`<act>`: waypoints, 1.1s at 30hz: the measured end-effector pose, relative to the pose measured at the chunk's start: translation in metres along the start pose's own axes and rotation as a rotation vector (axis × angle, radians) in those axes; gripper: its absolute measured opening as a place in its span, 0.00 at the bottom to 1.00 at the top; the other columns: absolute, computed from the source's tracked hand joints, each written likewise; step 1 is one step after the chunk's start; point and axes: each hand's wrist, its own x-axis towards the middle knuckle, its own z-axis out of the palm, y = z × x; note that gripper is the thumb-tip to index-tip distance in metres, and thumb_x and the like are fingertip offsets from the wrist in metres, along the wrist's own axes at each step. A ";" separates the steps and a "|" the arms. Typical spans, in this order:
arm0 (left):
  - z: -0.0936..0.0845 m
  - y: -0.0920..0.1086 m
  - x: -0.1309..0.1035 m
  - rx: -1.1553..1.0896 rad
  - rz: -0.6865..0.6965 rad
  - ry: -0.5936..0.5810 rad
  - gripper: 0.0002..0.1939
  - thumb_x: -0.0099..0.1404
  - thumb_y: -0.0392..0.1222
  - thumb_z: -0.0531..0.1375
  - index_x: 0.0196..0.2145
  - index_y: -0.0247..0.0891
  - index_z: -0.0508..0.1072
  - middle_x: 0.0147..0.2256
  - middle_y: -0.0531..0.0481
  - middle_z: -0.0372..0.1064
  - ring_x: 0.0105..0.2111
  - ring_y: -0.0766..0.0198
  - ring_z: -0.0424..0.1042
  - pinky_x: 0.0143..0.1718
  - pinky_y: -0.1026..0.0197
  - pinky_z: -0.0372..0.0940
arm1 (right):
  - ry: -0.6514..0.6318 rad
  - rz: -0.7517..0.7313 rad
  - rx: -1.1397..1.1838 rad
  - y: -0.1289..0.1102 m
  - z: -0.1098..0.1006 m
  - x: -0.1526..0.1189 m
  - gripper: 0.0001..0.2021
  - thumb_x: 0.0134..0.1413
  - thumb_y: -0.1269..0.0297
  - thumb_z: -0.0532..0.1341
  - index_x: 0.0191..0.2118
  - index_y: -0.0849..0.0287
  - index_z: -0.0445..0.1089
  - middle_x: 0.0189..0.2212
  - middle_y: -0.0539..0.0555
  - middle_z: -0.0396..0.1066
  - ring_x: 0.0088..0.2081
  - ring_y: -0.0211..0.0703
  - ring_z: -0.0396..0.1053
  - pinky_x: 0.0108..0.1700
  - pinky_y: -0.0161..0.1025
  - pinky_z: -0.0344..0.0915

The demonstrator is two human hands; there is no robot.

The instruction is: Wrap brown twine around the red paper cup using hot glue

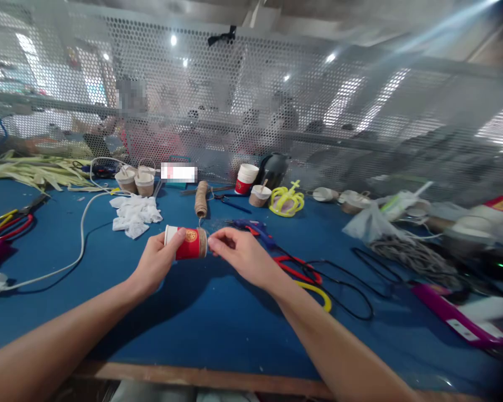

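A red-and-white paper cup (185, 248), smooth-walled and printed with a round gold emblem, lies on its side above the near-middle of the blue worktop (218, 340). Coarse brown twine (203, 244) forms a fibrous band around its right end. The left hand (156, 259) grasps the cup from the left, thumb laid along the printed wall, with the other fingers largely hidden behind it. The right hand (245, 254) is at the banded end, thumb and index finger drawn together just beside the cup's edge; whether they pinch a strand cannot be told. Just beyond stands a ridged, cylindrical twine roll (200, 200). Farther left lies a soft, crumpled white cloth (134, 215); to the right, a blue plastic glue gun (260, 232) and, farther off, a looped yellow basket (285, 202).
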 end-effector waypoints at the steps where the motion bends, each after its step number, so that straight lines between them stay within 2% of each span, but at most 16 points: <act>1: 0.000 0.000 -0.001 0.017 0.007 -0.003 0.20 0.50 0.55 0.61 0.26 0.30 0.73 0.20 0.53 0.69 0.20 0.69 0.62 0.24 0.68 0.57 | -0.004 -0.007 0.011 0.002 0.003 -0.004 0.09 0.52 0.61 0.56 0.33 0.62 0.68 0.29 0.55 0.72 0.31 0.39 0.69 0.34 0.36 0.64; 5: 0.001 -0.001 -0.005 0.104 0.059 0.004 0.20 0.52 0.54 0.60 0.28 0.30 0.74 0.21 0.52 0.70 0.22 0.69 0.63 0.25 0.68 0.58 | 0.064 -0.017 0.030 0.002 0.013 -0.009 0.06 0.49 0.65 0.58 0.33 0.61 0.68 0.30 0.54 0.73 0.30 0.39 0.69 0.34 0.36 0.65; 14: 0.004 0.001 -0.010 0.219 0.146 -0.004 0.18 0.53 0.52 0.59 0.30 0.31 0.76 0.25 0.50 0.73 0.24 0.66 0.65 0.27 0.67 0.61 | 0.197 -0.041 0.011 0.004 0.022 -0.013 0.02 0.46 0.68 0.59 0.28 0.60 0.66 0.23 0.51 0.71 0.24 0.36 0.67 0.28 0.34 0.65; 33: 0.004 -0.001 -0.013 0.243 0.173 -0.033 0.15 0.55 0.48 0.59 0.31 0.32 0.76 0.25 0.51 0.73 0.24 0.66 0.67 0.27 0.66 0.63 | 0.234 -0.069 -0.064 0.003 0.022 -0.014 0.01 0.44 0.69 0.58 0.25 0.59 0.66 0.21 0.50 0.70 0.22 0.36 0.66 0.26 0.33 0.62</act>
